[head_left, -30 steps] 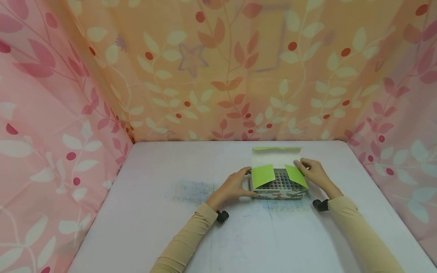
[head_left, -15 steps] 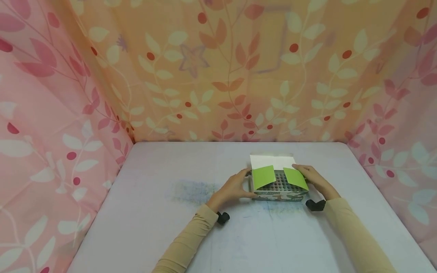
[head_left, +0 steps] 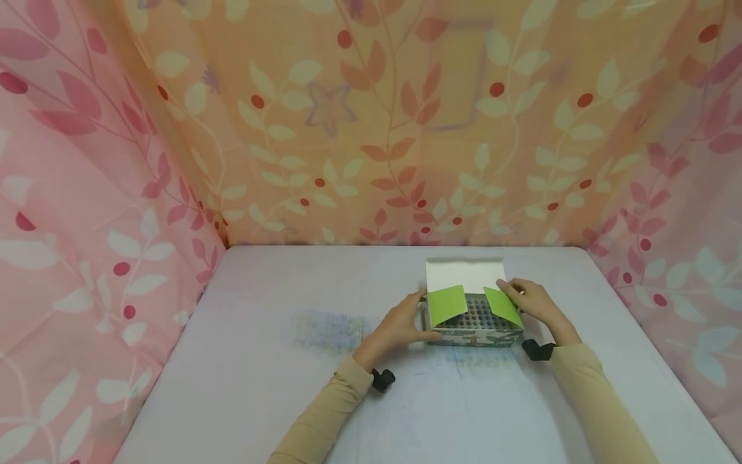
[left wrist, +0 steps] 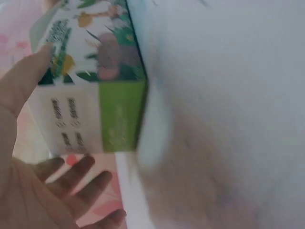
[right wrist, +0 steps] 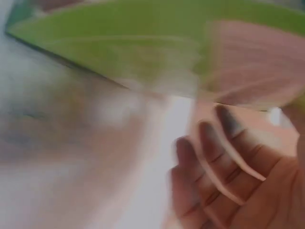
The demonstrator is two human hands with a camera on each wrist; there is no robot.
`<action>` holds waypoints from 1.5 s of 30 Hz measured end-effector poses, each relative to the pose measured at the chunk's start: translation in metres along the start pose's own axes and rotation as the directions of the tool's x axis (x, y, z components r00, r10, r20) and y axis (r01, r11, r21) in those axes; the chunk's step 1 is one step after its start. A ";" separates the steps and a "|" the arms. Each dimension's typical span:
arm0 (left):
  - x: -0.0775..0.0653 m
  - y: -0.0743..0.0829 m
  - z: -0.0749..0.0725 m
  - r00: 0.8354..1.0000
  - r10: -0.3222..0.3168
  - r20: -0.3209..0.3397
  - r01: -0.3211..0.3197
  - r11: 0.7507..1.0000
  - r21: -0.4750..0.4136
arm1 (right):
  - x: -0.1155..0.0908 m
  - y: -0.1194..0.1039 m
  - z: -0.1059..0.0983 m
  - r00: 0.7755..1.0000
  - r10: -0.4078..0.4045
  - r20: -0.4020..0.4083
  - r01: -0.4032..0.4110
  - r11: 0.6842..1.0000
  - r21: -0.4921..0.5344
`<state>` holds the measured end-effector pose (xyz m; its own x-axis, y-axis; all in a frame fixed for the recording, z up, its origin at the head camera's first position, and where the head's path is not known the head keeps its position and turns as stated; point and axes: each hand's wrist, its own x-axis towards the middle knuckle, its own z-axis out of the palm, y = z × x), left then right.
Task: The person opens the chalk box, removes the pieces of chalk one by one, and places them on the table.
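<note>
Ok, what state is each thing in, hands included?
Box: upright, open on top
Lid: raised, white inside showing
Side flaps: partly folded inward, gap between
Left hand: holding box's left end
Right hand: at lid's right edge, contact unclear
Table: smudged blue in patches

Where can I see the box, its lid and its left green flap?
Box [head_left: 475,338], head view: on its printed front.
Lid [head_left: 466,276], head view: on its white inside.
Left green flap [head_left: 447,305], head view: on its middle.

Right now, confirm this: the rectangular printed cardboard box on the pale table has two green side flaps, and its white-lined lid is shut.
The lid is not shut: it stands raised in the head view. The box on the table does have two green side flaps.
</note>
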<state>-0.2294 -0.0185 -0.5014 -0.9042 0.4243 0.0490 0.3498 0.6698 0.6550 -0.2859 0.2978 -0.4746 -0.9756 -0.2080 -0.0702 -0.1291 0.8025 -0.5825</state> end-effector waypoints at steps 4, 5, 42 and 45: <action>-0.003 0.011 0.001 0.995 -0.061 -0.081 0.060 0.998 -0.010 | -0.014 -0.023 -0.015 0.999 0.031 -0.026 -0.034 0.991 -0.130; -0.003 0.015 0.000 0.992 -0.069 -0.108 0.068 0.998 -0.012 | -0.018 -0.028 -0.018 0.999 0.040 -0.023 -0.043 0.988 -0.146; -0.005 0.037 -0.001 0.948 -0.105 -0.302 -0.002 0.943 -0.334 | -0.069 -0.070 -0.026 0.994 -0.105 0.023 0.105 0.994 0.003; -0.007 0.035 -0.003 0.949 -0.111 -0.295 -0.013 0.921 -0.390 | -0.070 -0.062 -0.030 0.994 -0.106 0.022 0.104 0.992 0.073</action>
<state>-0.2117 0.0000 -0.4766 -0.9693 0.1484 0.1961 0.2386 0.3733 0.8965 -0.2152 0.2798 -0.4095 -0.9523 -0.3041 -0.0257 -0.2168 0.7334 -0.6443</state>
